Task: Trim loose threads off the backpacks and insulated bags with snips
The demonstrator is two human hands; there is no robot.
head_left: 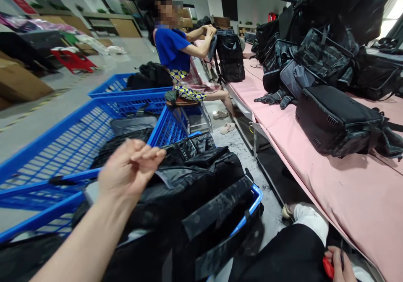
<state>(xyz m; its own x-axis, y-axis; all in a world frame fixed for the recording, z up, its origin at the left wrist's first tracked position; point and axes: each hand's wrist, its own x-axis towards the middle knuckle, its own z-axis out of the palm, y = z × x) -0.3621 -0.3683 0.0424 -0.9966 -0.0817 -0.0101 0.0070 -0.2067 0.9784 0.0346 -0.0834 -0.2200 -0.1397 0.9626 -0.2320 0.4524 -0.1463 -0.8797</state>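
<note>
My left hand [132,164] is raised over a heap of black backpacks [195,177] in a blue crate. Its fingers are curled and pressed together; whatever they may pinch is hidden or too small to see. Low at the right, beside my knee, my right hand [340,265] is closed around a small red-handled tool [328,267] with a dark part. Its working end is not clear. A black camouflage backpack [340,122] lies on its side on the pink-covered table [346,202] to the right.
Blue plastic crates [78,131] with more bags stand at the left. A co-worker in a blue top [173,43] sits ahead, hands at an upright backpack [231,57]. More backpacks [327,51] pile up on the table, near dark gloves [277,99]. A red stool [74,59] stands farther back.
</note>
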